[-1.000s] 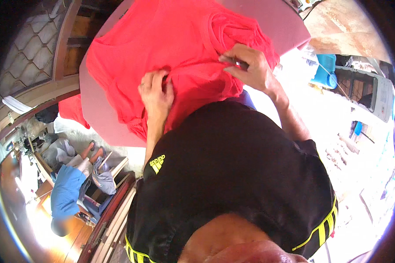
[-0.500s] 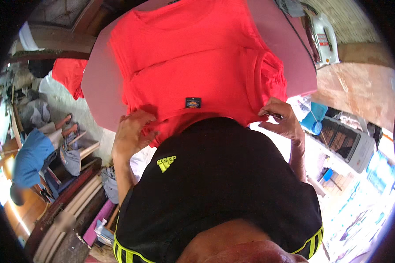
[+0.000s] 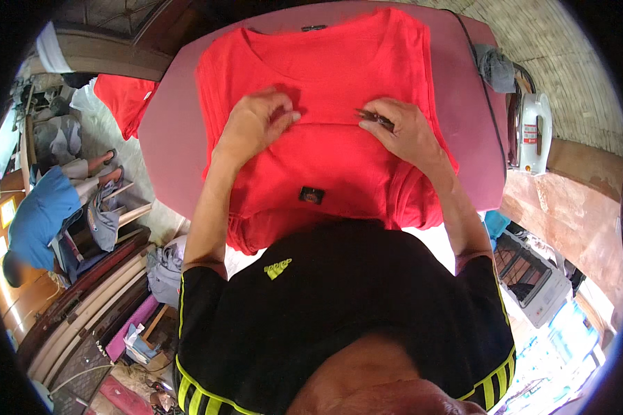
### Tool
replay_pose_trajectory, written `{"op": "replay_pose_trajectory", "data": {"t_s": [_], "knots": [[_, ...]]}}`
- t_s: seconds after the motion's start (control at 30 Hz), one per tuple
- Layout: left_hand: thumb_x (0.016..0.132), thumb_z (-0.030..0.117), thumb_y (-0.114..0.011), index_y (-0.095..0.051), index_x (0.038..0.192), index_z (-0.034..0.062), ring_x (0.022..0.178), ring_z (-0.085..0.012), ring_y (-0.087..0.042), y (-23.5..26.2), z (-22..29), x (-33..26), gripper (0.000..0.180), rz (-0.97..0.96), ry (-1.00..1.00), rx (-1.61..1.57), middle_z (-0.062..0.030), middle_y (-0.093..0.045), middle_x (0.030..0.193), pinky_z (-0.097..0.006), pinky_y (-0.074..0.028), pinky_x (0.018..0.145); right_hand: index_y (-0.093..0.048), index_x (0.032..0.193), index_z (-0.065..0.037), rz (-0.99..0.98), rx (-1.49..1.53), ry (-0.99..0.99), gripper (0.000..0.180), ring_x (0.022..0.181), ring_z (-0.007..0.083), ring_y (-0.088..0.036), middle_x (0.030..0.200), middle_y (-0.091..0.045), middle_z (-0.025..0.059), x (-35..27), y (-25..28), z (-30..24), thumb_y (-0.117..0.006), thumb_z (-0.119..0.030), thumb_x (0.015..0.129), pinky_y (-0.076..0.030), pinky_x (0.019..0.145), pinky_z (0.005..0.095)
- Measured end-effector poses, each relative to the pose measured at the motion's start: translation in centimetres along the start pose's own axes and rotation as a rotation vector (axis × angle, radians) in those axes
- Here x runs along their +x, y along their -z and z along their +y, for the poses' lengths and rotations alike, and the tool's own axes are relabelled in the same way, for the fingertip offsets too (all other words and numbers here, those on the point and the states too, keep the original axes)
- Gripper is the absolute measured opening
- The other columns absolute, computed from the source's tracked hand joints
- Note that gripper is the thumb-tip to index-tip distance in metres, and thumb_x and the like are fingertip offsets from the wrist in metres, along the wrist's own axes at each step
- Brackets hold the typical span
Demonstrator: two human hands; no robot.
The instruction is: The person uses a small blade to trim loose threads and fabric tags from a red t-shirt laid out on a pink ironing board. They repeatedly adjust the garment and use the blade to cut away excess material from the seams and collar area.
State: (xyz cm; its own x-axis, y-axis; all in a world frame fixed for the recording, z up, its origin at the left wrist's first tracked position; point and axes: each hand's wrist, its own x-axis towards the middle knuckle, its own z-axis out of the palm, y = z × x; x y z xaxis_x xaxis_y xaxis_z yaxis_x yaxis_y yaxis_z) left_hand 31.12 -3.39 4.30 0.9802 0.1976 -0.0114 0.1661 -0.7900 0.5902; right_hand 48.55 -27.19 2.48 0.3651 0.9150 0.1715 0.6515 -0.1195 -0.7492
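Note:
A red sleeveless top point(image 3: 311, 155) lies spread on a mauve padded table point(image 3: 169, 138), its scooped neckline at the far side. A small dark label point(image 3: 311, 194) shows on its near part, in front of my torso. My left hand point(image 3: 256, 124) is over the left of the chest, thumb and fingers pinched at the cloth by a crosswise fold. At the fold's other end my right hand point(image 3: 405, 131) is closed around a small dark pointed tool point(image 3: 378, 119), with its fingertips at the cloth. The tool's exact kind is hard to make out.
A white and grey iron point(image 3: 535, 135) stands right of the table, near a dark cord point(image 3: 488, 104). Red cloth point(image 3: 123, 100) hangs at the left. Further left a person in blue point(image 3: 41, 211) bends by wooden furniture. A grey crate-like appliance point(image 3: 536, 280) sits at lower right.
Both hands have moved from the top's near edge up to its chest, closer together. More of the neckline and far table edge now shows. The dark tool is now plainly visible in my right hand.

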Motion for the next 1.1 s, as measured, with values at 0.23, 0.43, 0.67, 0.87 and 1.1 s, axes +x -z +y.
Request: {"op": "replay_pose_trajectory", "data": {"t_s": [0.23, 0.43, 0.67, 0.87, 1.1], "knots": [[0.083, 0.001, -0.068, -0.066, 0.094, 0.0016, 0.082, -0.0342, -0.065, -2.8, -3.6, 9.2, 0.011, 0.539, -0.150, -0.058, -0.0152, -0.065, 0.091, -0.039, -0.053, 0.075, -0.066, 0.098, -0.004, 0.361, -0.111, 0.131, 0.019, 0.071, 0.0249, -0.067, 0.078, -0.065, 0.0140, 8.0, 2.0, 6.0, -0.071, -0.021, 0.089, -0.052, 0.065, 0.0341], [0.088, 0.002, -0.064, -0.068, 0.094, 0.0023, 0.083, -0.0296, -0.067, -2.5, -6.5, 11.3, 0.008, 0.621, 0.006, -0.206, -0.0136, -0.068, 0.092, -0.037, -0.053, 0.076, -0.068, 0.096, -0.005, 0.588, 0.354, -0.165, 0.018, 0.062, 0.0057, -0.053, 0.071, -0.062, -0.0018, 8.0, 2.0, 10.7, -0.065, -0.023, 0.096, -0.045, 0.057, 0.0236], [0.081, 0.019, -0.078, -0.069, 0.095, 0.0038, 0.076, -0.0233, -0.066, -4.9, -1.3, 16.7, 0.022, 0.525, -0.266, 0.005, -0.0102, -0.068, 0.088, -0.032, -0.052, 0.068, -0.069, 0.096, -0.007, 0.553, 0.763, -0.218, 0.017, 0.060, 0.0006, -0.044, 0.072, -0.059, -0.0057, 7.2, 3.0, 10.4, -0.061, -0.021, 0.100, -0.035, 0.053, 0.0186], [0.089, 0.018, -0.071, -0.071, 0.090, 0.0021, 0.071, -0.0249, -0.065, -2.8, -4.4, 18.2, 0.016, 0.626, -0.035, -0.251, -0.0118, -0.067, 0.080, -0.033, -0.051, 0.067, -0.069, 0.098, -0.007, 0.519, 0.789, -0.245, 0.018, 0.062, 0.0015, -0.045, 0.075, -0.060, -0.0051, 7.1, 3.5, 10.2, -0.059, -0.021, 0.100, -0.036, 0.053, 0.0189], [0.083, 0.020, -0.072, -0.070, 0.099, 0.0112, 0.100, -0.0295, -0.060, -5.6, 1.6, 12.0, 0.019, 0.440, -0.137, 0.282, -0.0093, -0.064, 0.105, -0.043, -0.047, 0.084, -0.066, 0.098, -0.005, 0.554, 0.893, -0.330, 0.024, 0.057, 0.0031, -0.041, 0.077, -0.059, -0.0015, 6.8, 3.6, 10.7, -0.054, -0.025, 0.102, -0.029, 0.049, 0.0193]]}}
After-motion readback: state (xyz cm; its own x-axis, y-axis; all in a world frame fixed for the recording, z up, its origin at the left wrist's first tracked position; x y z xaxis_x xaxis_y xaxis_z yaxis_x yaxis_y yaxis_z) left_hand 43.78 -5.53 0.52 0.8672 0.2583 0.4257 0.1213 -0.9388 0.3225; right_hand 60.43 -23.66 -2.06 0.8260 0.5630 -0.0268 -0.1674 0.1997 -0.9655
